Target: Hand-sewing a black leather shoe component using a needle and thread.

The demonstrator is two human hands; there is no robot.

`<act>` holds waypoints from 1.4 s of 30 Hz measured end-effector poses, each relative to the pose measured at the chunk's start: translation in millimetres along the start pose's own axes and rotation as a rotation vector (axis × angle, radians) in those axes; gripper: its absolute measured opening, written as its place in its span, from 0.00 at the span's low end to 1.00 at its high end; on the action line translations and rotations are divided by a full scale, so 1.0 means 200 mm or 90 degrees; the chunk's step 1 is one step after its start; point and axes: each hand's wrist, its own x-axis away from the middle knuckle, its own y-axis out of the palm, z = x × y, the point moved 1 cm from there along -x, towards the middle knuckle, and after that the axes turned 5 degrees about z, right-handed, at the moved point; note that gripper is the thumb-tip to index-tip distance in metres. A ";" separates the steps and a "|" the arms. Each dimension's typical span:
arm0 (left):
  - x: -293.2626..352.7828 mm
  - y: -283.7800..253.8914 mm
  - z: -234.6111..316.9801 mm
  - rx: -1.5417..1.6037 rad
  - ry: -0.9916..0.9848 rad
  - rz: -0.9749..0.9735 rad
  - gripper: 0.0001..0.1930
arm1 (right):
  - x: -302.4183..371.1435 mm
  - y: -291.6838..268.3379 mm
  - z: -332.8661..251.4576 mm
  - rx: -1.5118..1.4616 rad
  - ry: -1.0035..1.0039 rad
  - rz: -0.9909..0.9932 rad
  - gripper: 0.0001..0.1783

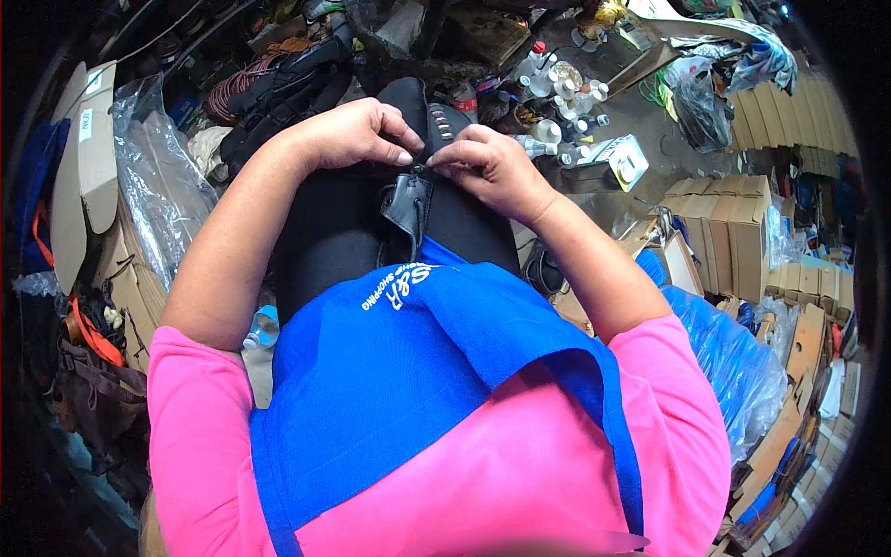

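Note:
A black leather-like item (406, 206) rests on my lap, with a loose flap or strap hanging toward my apron. At its upper end my left hand (364, 132) pinches the black material between thumb and fingers. Directly opposite, my right hand (494, 172) is closed on the same item, its fingertips close to those of the left. Just beyond the fingertips, a dark panel (444, 125) carries a row of small pale bars. My fingers cover the exact spot they grip, so the item's kind is unclear.
Several bottles (561, 88) stand on the floor ahead and to the right, beside a white container (614, 160). Cardboard boxes (719, 232) and blue plastic-wrapped goods (729, 362) lie at right. Clear plastic sheeting (158, 176) and cardboard (85, 176) are at left.

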 end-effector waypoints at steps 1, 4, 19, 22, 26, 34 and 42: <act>0.00 0.00 0.00 0.003 0.001 0.001 0.15 | 0.01 0.00 -0.01 0.016 -0.007 0.004 0.10; 0.00 -0.01 0.01 -0.010 -0.005 -0.034 0.17 | 0.01 0.00 -0.02 0.036 -0.008 0.000 0.12; -0.04 0.03 0.01 -0.272 0.121 0.091 0.15 | -0.18 0.03 -0.31 0.499 -0.091 -0.245 0.08; -0.06 0.03 -0.02 -0.231 0.109 0.121 0.13 | -0.20 0.07 -0.26 0.467 -0.061 -0.234 0.08; -0.05 0.04 -0.04 -0.129 0.060 0.145 0.12 | -0.20 0.05 -0.20 0.295 0.060 -0.181 0.07; 0.18 0.15 0.06 -0.286 0.053 0.539 0.23 | -0.16 0.00 -0.04 -0.196 0.349 -0.078 0.14; 0.52 0.06 0.00 -0.150 -0.175 0.268 0.13 | -0.02 -0.02 0.04 0.084 0.090 0.019 0.15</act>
